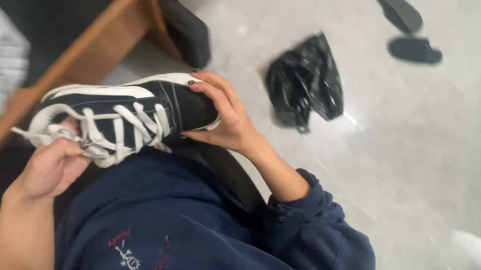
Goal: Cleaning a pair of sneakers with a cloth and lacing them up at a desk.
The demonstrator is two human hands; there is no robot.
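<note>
A black sneaker [131, 107] with white trim and white laces lies on its side over my lap, toe toward the right. My right hand [224, 117] grips the toe end, fingers curled over the top. My left hand [58, 159] sits at the ankle opening and pinches the white laces [106, 129] near their loose ends. A dark blue sweatshirt [207, 237] covers my lap and right arm.
A wooden bench or bed edge [87, 44] runs diagonally at the left, with dark fabric on it. A crumpled black plastic bag [307, 82] lies on the pale floor. Two dark slippers [409, 30] rest at the upper right. A black bag [189, 31] leans by the wood.
</note>
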